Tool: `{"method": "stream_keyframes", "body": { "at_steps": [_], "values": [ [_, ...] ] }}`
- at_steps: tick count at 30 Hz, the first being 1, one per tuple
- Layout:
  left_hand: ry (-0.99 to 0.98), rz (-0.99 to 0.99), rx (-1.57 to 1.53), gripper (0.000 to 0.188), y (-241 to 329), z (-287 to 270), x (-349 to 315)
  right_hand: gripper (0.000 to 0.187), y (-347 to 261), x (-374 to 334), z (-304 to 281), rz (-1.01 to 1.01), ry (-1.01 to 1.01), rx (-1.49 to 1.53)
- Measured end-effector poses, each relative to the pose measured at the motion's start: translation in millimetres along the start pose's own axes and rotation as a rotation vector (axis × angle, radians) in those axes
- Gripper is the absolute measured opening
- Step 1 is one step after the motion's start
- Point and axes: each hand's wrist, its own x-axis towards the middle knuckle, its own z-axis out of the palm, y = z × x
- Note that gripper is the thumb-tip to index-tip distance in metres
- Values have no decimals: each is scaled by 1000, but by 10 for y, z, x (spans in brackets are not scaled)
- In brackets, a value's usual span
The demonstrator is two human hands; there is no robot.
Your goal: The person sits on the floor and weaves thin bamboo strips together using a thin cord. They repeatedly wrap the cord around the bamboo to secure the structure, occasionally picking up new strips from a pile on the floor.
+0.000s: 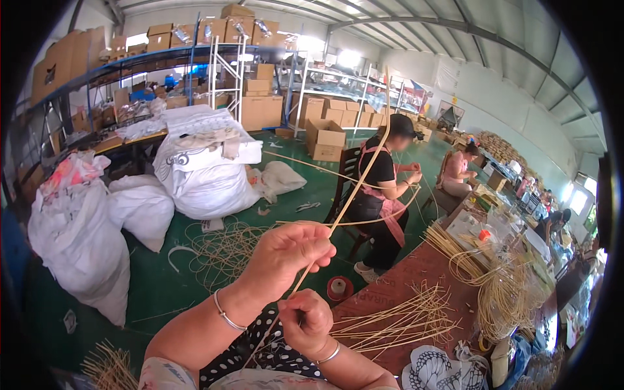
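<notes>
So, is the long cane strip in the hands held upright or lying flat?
Roughly upright, leaning right. The cane strip rises from the right hand, passes the left hand's fingertips, and ends high above.

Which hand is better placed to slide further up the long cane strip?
Left hand: it already pinches the cane strip higher up, while the right hand has its grip on the lower end.
</notes>
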Motion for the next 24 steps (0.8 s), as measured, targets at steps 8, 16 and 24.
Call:
{"method": "stream_keyframes", "body": {
  "at_steps": [8,16,24],
  "values": [
    [-302,-153,-520,41,-36,-141,-142,24,-173,-6,104,-38,-44,72],
    [-376,-162,-586,56,-138,-155,-114,22,-235,-61,97,-22,-46,99],
    [-379,-160,-641,54,-172,-160,-161,21,-237,-93,90,-58,-32,109]
  ]
}}
